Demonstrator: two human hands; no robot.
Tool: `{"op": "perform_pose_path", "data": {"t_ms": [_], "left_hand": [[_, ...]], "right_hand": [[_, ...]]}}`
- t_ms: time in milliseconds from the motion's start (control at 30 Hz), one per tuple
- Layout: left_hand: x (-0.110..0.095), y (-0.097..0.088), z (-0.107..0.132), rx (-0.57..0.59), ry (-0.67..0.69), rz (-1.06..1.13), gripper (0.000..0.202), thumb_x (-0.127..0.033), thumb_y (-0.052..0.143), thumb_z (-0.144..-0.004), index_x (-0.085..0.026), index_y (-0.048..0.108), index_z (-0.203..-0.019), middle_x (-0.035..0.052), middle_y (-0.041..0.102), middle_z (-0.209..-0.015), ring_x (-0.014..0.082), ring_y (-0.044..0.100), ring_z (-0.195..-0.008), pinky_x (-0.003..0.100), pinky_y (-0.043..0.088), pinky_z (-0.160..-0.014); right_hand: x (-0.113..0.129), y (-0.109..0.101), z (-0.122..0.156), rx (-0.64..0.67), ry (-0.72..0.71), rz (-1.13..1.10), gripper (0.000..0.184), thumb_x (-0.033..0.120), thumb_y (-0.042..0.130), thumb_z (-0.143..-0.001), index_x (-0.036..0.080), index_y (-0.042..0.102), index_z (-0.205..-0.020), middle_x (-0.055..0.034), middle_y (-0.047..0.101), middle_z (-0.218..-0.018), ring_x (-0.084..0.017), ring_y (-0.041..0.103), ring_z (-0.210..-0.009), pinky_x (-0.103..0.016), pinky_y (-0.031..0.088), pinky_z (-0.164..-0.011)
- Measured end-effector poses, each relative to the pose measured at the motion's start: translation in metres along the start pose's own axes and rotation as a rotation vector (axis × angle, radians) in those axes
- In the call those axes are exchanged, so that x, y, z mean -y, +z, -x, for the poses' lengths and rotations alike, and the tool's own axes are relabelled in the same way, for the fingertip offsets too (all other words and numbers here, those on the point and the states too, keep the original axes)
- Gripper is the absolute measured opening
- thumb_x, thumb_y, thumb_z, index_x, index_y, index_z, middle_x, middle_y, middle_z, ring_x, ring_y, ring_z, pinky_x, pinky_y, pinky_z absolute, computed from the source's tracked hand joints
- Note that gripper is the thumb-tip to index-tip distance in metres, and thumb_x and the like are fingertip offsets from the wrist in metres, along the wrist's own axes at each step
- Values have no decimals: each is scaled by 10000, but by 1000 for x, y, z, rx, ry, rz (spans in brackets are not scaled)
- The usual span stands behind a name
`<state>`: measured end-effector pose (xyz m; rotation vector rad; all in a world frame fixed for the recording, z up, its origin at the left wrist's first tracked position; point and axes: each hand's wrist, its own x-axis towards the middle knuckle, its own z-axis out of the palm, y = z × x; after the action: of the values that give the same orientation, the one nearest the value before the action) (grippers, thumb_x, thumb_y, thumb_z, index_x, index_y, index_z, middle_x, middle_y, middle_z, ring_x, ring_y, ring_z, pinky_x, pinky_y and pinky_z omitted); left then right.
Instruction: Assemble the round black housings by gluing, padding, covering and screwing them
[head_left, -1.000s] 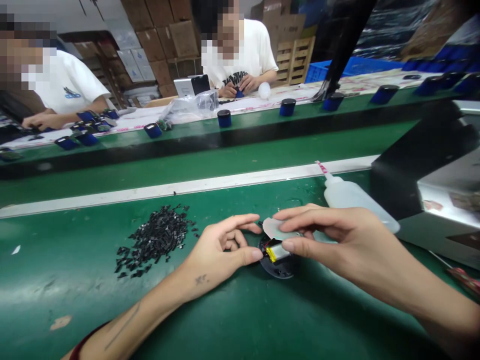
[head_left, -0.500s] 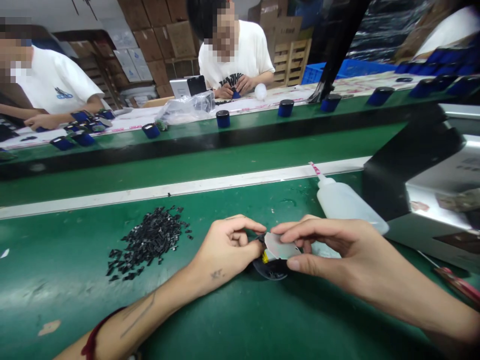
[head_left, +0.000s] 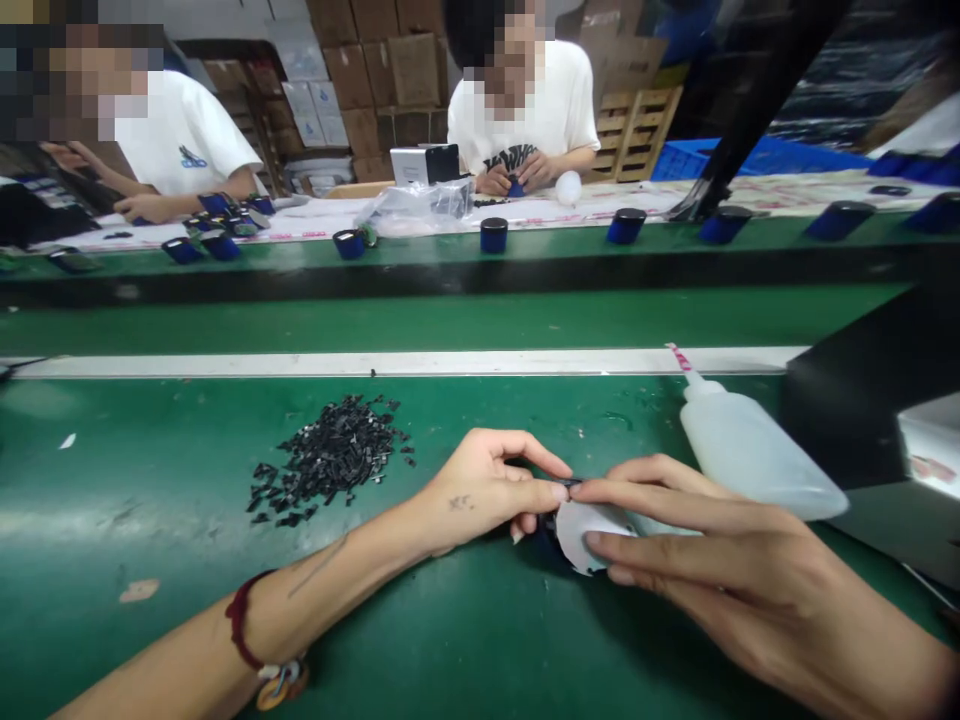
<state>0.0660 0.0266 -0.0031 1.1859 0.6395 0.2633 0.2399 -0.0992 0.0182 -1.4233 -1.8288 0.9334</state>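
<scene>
A pale round disc (head_left: 589,525) with a notched edge lies over a dark blue round housing (head_left: 551,545) on the green bench. My left hand (head_left: 499,490) grips the housing's left rim, with thumb and forefinger at its far edge. From the right, my right hand (head_left: 697,545) holds the disc against the housing, one fingertip on the disc's face and another at the far rim close to my left thumb. My fingers cover much of the housing's right side, and its inside is hidden. Left of my hands is a pile of small black parts (head_left: 334,450).
A translucent squeeze bottle (head_left: 757,450) lies beyond my right hand, near a dark box-like machine (head_left: 855,370). Past a white strip (head_left: 450,362), blue round housings (head_left: 493,236) stand along a raised ledge. Two co-workers sit across, one handling a blue part.
The pale disc, tilted up with a yellow piece showing beneath it, now lies flatter over the housing. My right fingers have moved onto its face. The view has shifted left.
</scene>
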Motion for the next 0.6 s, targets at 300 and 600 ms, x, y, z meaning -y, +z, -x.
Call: {"op": "perform_pose_path", "data": {"t_ms": [300,600], "left_hand": [[1,-1,-5,5,54,-140,181,-189,706,-689,-142,669,-860,-62,538,-481,58,462,-370,142,364,-335],[-10,-5,-7,159,-69,10,155,-153,660,-753,-120,642,-903,-17,614,-473,114,591,-389,193,510,-395]], "right_hand": [[-10,-7,5,36,-74,85,272,281,570,-921,357,682,-1157,-52,598,-1237,-268,574,-1086,-317,594,-755],[-4,-8,-1,31,-127,178,259,259,550,-939,335,685,-1146,-48,585,-1272,-232,583,-1087,-290,584,-796]]}}
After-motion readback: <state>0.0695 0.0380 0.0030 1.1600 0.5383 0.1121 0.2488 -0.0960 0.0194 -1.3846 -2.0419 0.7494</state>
